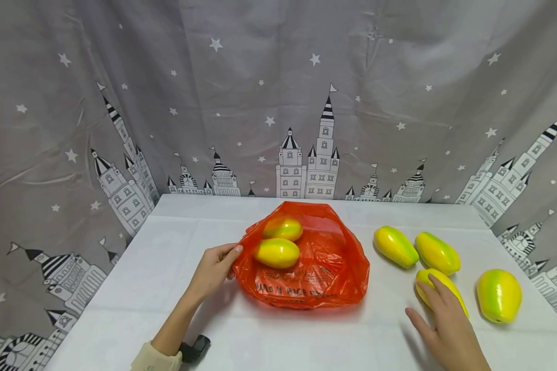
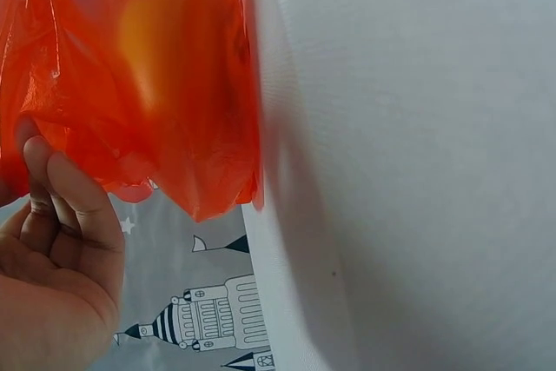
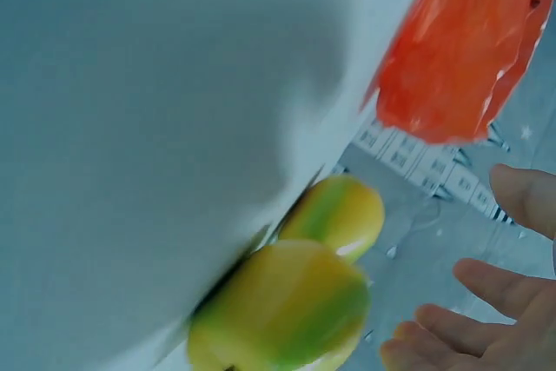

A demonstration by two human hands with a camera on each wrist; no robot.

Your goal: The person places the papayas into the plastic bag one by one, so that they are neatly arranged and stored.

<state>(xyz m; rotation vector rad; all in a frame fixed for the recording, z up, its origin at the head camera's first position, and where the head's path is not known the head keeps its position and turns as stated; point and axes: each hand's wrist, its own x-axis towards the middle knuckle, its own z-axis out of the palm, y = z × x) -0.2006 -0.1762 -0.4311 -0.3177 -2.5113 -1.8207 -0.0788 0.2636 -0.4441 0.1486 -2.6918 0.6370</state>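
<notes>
Two of the six papaya-like fruits in view lay inside the red plastic bag: the front fruit (image 1: 277,253) and the rear fruit (image 1: 288,229), side by side toward its left wall. The bag (image 1: 334,281) sat on the white table (image 1: 190,226) with its mouth open toward the person. The left hand (image 1: 215,270) pinched the bag's left edge, thumb against curled fingers.

Four fruits remained outside, to the right of the bag — the far-left fruit (image 1: 396,247), the far-right fruit (image 1: 438,253), the near fruit (image 1: 451,288) and the rightmost fruit (image 1: 498,296). The right hand (image 1: 450,330) was over the near fruit, its fingers spread and gripping nothing; whether they touched it could not be told. Judged by count, the bagging stood about a third done — two in, four left.
</notes>
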